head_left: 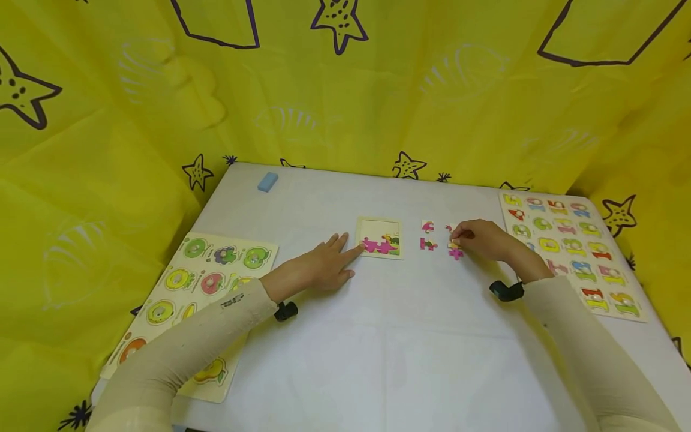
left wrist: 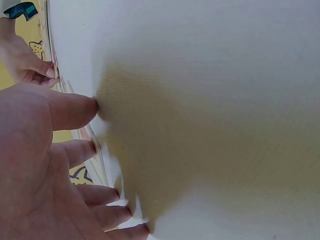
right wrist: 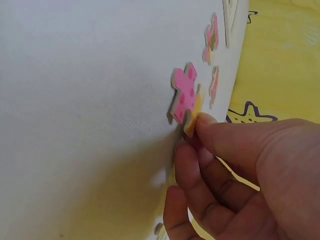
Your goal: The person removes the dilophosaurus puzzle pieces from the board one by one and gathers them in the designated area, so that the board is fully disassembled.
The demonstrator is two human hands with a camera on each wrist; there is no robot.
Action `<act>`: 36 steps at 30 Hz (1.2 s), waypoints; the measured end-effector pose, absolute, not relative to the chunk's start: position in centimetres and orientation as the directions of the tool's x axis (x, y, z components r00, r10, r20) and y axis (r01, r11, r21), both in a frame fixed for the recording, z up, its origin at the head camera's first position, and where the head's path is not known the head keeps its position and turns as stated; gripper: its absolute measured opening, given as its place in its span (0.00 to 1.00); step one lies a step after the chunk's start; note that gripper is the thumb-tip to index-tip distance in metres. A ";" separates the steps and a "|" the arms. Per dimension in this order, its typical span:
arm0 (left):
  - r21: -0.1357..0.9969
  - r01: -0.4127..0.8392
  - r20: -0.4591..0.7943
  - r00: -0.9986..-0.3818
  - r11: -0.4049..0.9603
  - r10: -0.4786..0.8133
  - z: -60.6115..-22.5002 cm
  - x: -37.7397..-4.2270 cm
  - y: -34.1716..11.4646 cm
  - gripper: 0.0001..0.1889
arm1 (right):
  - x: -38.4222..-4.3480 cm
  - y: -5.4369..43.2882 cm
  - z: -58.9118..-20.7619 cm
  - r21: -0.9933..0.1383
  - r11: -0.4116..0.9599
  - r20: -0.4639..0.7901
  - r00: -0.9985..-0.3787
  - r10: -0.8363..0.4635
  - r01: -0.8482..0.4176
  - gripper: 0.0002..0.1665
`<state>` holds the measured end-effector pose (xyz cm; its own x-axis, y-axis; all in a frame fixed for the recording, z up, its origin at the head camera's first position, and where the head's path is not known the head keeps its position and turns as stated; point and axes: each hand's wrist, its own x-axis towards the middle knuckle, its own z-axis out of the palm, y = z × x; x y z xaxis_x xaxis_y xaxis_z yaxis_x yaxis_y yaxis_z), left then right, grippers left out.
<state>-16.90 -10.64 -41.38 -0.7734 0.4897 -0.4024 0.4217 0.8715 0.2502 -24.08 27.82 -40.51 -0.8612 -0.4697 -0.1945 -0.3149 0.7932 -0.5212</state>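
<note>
On your desk [head_left: 335, 360], the fruit board [head_left: 195, 294] lies left of the puzzle frame [head_left: 372, 229] and the number board [head_left: 564, 255] well to its right. Your left hand [head_left: 326, 264] is spread, gripping nothing—a fingertip on the frame's left edge—while right of the frame your right hand [head_left: 480, 240] pinches a yellow piece [right wrist: 191, 122] beside a pink piece [right wrist: 185, 92].

Loose pink jigsaw pieces [head_left: 427, 244] beside a partly filled square tray [head_left: 371, 229]
</note>
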 end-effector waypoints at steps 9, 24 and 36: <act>0.257 0.414 -0.411 -0.771 0.873 0.487 -41.1 -16.8 -10.6 0.35 | -23.5 27.6 -41.3 -0.511 0.806 -0.173 -0.883 -0.437 -0.299 0.13; 0.259 0.414 -0.412 -0.770 0.873 0.487 -41.0 -16.7 -10.4 0.35 | -23.8 25.5 -39.8 -0.525 0.788 -0.122 -0.887 -0.445 -0.323 0.13; 0.260 0.415 -0.408 -0.771 0.872 0.489 -41.1 -16.9 -10.5 0.35 | -23.4 18.6 -40.8 -0.561 0.725 -0.073 -0.849 -0.523 -0.398 0.21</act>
<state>-16.86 -10.46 -41.05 -0.7709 0.4888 -0.4083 0.4151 0.8719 0.2599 -23.45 18.56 -40.83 -0.8492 -0.5230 -0.0730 -0.3984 0.7254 -0.5613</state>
